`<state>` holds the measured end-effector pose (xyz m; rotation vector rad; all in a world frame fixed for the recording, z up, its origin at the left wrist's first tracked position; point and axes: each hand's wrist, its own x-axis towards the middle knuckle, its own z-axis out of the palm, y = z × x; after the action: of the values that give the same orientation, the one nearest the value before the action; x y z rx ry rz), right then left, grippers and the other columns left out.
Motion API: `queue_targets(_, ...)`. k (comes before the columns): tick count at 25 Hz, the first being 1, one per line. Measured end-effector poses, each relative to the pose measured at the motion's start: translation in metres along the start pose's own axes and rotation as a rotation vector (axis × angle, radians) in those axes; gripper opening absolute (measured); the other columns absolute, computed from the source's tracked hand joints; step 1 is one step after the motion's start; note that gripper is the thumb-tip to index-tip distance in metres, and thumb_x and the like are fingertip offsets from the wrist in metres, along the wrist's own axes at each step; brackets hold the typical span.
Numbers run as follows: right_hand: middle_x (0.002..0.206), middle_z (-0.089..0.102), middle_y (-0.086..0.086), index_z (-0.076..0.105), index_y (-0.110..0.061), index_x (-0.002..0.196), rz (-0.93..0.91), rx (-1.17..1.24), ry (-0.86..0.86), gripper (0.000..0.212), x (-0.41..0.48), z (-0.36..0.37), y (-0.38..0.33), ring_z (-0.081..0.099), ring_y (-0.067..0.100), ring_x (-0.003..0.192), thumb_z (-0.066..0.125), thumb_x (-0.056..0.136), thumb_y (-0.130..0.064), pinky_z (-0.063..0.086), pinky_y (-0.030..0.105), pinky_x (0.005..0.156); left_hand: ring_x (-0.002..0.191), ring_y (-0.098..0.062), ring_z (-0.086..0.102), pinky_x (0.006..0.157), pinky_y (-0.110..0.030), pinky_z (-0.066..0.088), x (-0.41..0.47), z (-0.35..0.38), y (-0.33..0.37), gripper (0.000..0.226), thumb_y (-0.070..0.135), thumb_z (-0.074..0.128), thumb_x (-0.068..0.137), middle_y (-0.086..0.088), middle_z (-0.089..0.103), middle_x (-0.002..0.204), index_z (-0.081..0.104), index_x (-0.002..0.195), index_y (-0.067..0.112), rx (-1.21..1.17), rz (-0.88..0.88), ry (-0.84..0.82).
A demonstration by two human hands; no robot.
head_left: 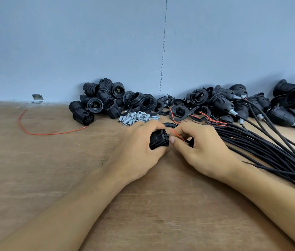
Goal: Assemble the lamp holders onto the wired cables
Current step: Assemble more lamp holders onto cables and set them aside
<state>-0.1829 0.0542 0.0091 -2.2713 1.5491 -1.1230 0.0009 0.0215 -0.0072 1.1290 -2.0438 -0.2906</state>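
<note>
A: Through the head camera, which step is this?

B: Wiring a single holder, I'd judge. The left hand (139,142) is curled round a black ribbed plastic lamp holder (158,141), which lies on its side low over the table with its base turned to the right. The right hand (203,151) pinches the thin red wire (176,134) of one black cable between thumb and fingers, its end right at the holder's base.

A: Is the wire seated?

B: I cannot tell; the fingers hide the terminal.

A: And next?

B: Probably feeding that end into its hole. That calls for a steady holder and fine aim, since so thin a wire likely bends easily.

A: Where is the other stock?

B: The bundle of black sheathed cables (270,147) fans out from the right hand toward the right edge. Loose black holders (97,102) are heaped by the wall, with small silver metal tubes (135,117) just in front. Holders already on cables (223,104) lie farther right.

A: The setting?

B: A worn brown wooden tabletop (52,178) with a stray red wire (34,130) at the left, against a blue-grey painted wall (88,42) with a vertical crack.
</note>
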Motion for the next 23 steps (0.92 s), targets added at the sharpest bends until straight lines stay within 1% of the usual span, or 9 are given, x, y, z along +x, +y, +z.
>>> queue_targets(2, 0.07, 0.06, -0.016, 0.066, -0.026, 0.081, -0.008, -0.006, -0.004, 0.016, -0.0006, -0.0001, -0.0007, 0.055, -0.003, 0.072, 0.068, 0.091, -0.013, 0.036, 0.007, 0.065, 0.087, -0.001, 0.052, 0.076, -0.001, 0.032, -0.0001, 0.0005, -0.0001, 0.037, 0.038, 0.082, 0.077, 0.012, 0.064, 0.097, 0.066, 0.11, 0.033, 0.001, -0.004, 0.003)
queue_targets(7, 0.071, 0.063, -0.009, 0.068, -0.019, 0.081, -0.028, -0.031, -0.016, 0.012, -0.001, -0.0004, 0.0006, 0.056, 0.005, 0.074, 0.068, 0.091, -0.013, 0.035, 0.008, 0.063, 0.086, 0.001, 0.05, 0.078, -0.002, 0.034, -0.0006, 0.0008, -0.0005, 0.037, 0.034, 0.084, 0.076, 0.012, 0.065, 0.096, 0.067, 0.109, 0.031, 0.005, 0.025, 0.01)
queue_targets(9, 0.071, 0.063, -0.011, 0.069, -0.021, 0.082, -0.019, -0.008, -0.011, 0.011, -0.0006, -0.0001, 0.0006, 0.056, 0.002, 0.073, 0.069, 0.091, -0.014, 0.036, 0.008, 0.065, 0.085, 0.001, 0.053, 0.075, -0.003, 0.035, -0.0006, -0.0002, 0.0001, 0.036, 0.032, 0.084, 0.076, 0.013, 0.066, 0.094, 0.067, 0.107, 0.03, -0.017, 0.025, 0.013)
queue_targets(11, 0.074, 0.066, -0.013, 0.071, -0.024, 0.084, -0.005, 0.025, 0.013, 0.01, -0.0001, 0.0004, 0.0003, 0.059, 0.002, 0.076, 0.07, 0.091, -0.016, 0.039, 0.011, 0.069, 0.082, 0.002, 0.059, 0.069, -0.004, 0.037, -0.0005, -0.001, 0.0009, 0.031, 0.025, 0.084, 0.076, 0.016, 0.068, 0.086, 0.068, 0.102, 0.028, -0.09, 0.005, 0.031)
queue_targets(13, 0.079, 0.069, -0.011, 0.073, -0.024, 0.089, -0.003, 0.079, 0.034, 0.009, 0.0004, 0.0004, 0.0006, 0.062, 0.005, 0.08, 0.072, 0.089, -0.015, 0.045, 0.017, 0.075, 0.079, 0.01, 0.059, 0.066, -0.002, 0.037, -0.0005, -0.0013, 0.0012, 0.031, 0.016, 0.084, 0.075, 0.02, 0.067, 0.08, 0.066, 0.099, 0.025, -0.144, -0.006, 0.056)
queue_targets(16, 0.083, 0.07, -0.01, 0.069, -0.022, 0.091, -0.034, 0.234, 0.023, 0.015, -0.0008, -0.0032, -0.0005, 0.066, 0.009, 0.081, 0.074, 0.087, -0.009, 0.048, 0.015, 0.076, 0.082, 0.012, 0.06, 0.068, -0.002, 0.039, -0.0003, -0.0011, 0.0016, 0.036, 0.013, 0.083, 0.075, 0.022, 0.067, 0.083, 0.062, 0.099, 0.029, -0.18, -0.025, 0.065)
queue_targets(19, 0.08, 0.07, -0.008, 0.067, -0.024, 0.086, -0.018, 0.255, 0.026, 0.015, -0.0009, -0.0038, 0.0007, 0.065, 0.01, 0.076, 0.073, 0.089, -0.011, 0.048, 0.022, 0.072, 0.085, 0.001, 0.065, 0.07, -0.01, 0.045, 0.0013, -0.0003, -0.0006, 0.036, 0.016, 0.082, 0.077, 0.017, 0.071, 0.086, 0.057, 0.096, 0.034, -0.232, -0.035, 0.071)
queue_targets(21, 0.079, 0.071, -0.003, 0.069, -0.023, 0.087, 0.034, 0.305, 0.037, 0.008, -0.0001, -0.0032, 0.0003, 0.065, 0.016, 0.074, 0.071, 0.091, -0.016, 0.052, 0.032, 0.071, 0.087, -0.004, 0.068, 0.075, -0.023, 0.052, 0.0018, -0.0001, -0.0015, 0.036, 0.018, 0.081, 0.078, 0.015, 0.072, 0.089, 0.055, 0.096, 0.034, -0.264, -0.025, 0.065)
queue_targets(23, 0.08, 0.073, 0.0, 0.07, -0.022, 0.088, 0.086, 0.388, 0.037, 0.004, 0.0003, -0.0036, -0.0019, 0.067, 0.023, 0.078, 0.07, 0.092, -0.021, 0.053, 0.033, 0.073, 0.089, -0.007, 0.069, 0.08, -0.037, 0.055, 0.0021, -0.0002, -0.0016, 0.036, 0.019, 0.077, 0.077, 0.014, 0.072, 0.091, 0.053, 0.097, 0.035, -0.283, -0.02, 0.06)
